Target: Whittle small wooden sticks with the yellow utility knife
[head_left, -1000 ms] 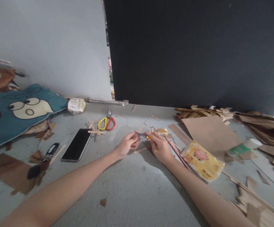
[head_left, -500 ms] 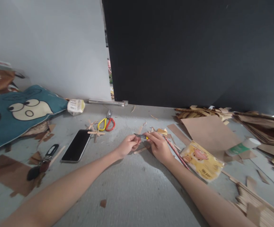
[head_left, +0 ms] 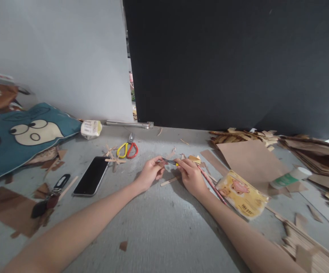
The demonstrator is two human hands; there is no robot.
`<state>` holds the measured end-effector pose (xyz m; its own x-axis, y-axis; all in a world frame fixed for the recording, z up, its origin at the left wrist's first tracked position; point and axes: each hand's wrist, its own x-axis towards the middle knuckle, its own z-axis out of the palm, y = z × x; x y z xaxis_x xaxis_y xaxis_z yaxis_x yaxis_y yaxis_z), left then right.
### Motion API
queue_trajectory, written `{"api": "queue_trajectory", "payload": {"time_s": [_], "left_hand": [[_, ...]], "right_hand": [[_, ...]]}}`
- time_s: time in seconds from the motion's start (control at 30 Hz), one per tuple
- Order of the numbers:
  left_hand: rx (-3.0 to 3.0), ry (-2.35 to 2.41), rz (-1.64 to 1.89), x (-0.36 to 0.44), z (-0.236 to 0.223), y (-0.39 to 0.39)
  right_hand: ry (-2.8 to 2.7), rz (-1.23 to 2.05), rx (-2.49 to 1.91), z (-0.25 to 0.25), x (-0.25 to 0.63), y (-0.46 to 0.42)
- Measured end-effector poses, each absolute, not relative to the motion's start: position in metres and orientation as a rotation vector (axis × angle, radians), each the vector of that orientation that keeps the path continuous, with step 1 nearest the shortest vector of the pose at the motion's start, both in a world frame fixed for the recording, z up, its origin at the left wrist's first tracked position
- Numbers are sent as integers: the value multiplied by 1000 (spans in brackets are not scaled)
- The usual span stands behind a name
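Knife, yellow handle and grey blade: over mid-bench, in the right hand. Clock centred on it, 12 = away from wearer. Right grip: fingers closed round the handle. Left hand at 8, fingers bent in by the blade tip; can't tell if they touch it or pinch something small. Loose wooden stick flat on the bench at 6, just below the hands. Yellow pack at 4, face up. Phone at 9, dark screen up, crossed wooden sticks by its far corner. Scissors, one yellow loop, one red, between 9 and 10. Brown sheet at 3, green-and-white tube at its near right edge. Further out: teal cushion between 9 and 10, metal bar between 10 and 11, black panel at 1.
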<state>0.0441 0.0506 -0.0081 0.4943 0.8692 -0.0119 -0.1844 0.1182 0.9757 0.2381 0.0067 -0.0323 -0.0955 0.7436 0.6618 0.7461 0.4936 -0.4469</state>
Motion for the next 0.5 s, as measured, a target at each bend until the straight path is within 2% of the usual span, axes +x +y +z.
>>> {"api": "queue_trajectory", "payload": {"time_s": [0.5], "left_hand": [[1175,638,915,46,-16,51]], "right_hand": [[-1871,35,-1236,-30,238,6]]}}
